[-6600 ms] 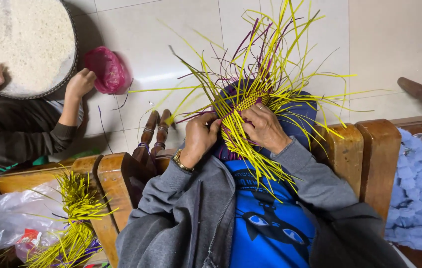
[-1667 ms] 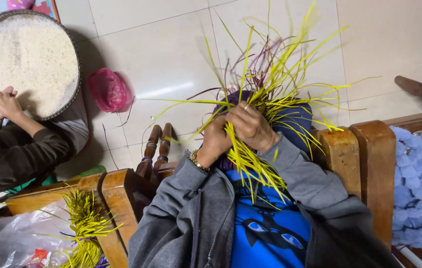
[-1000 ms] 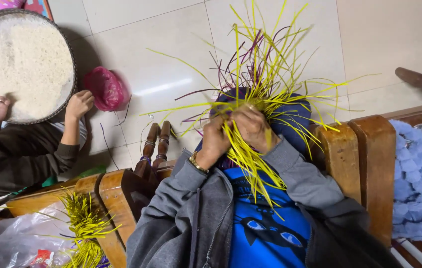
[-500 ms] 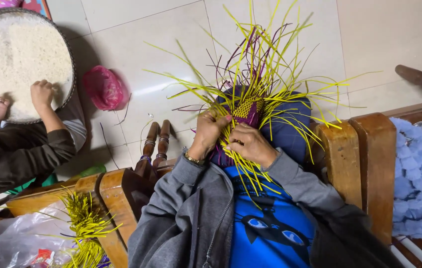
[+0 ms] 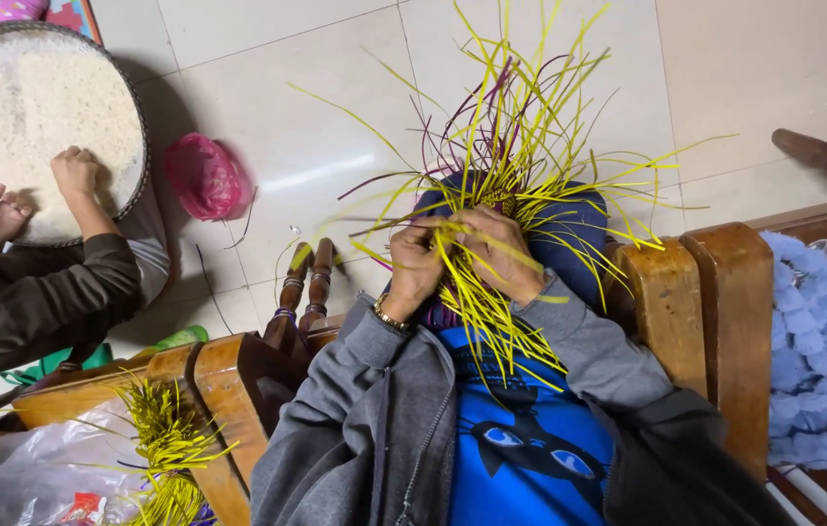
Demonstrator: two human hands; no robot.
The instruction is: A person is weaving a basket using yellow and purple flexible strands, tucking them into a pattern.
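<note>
My left hand (image 5: 416, 265) and my right hand (image 5: 493, 249) both grip a half-woven piece of yellow and purple strips (image 5: 506, 185) held over my lap. Loose strip ends fan out upward and to both sides, and several yellow ends hang down over my blue shirt (image 5: 520, 438). The woven core is mostly hidden behind my fingers. A bracelet sits on my left wrist.
Another person's hands (image 5: 73, 170) rest in a round tray of white rice (image 5: 38, 117) on the tiled floor at left. A pink bag (image 5: 202, 175) lies beside it. A bundle of yellow strips (image 5: 165, 453) sits at lower left, wooden armrests (image 5: 671, 312) flank me, and a blue fluffy cloth (image 5: 817, 351) lies at right.
My hands have shifted their grip on the weaving and the strip ends swung about. The other person's hands moved across the rice tray.
</note>
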